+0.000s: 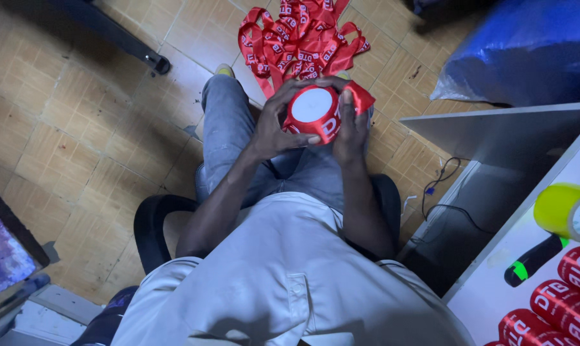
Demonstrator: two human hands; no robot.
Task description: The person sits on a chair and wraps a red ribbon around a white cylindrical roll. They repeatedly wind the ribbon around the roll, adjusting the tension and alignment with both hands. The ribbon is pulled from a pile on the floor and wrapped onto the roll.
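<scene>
I sit on a black chair and hold a roll of red printed ribbon [314, 113] with a white flat top above my knees. My left hand [276, 122] wraps around the roll's left side, thumb near its lower edge. My right hand [350, 125] grips the right side and presses the loose ribbon end against the roll. A heap of loose red printed ribbon [301, 37] lies on the tiled floor just beyond my feet, with a strand running toward the roll.
A white desk [495, 282] stands at the right, bearing a yellow tape roll [567, 210], a black and green marker [532, 260] and red ribbon rolls [562, 307]. A blue plastic sack [527, 51] lies at top right. A chair leg [120, 40] crosses top left.
</scene>
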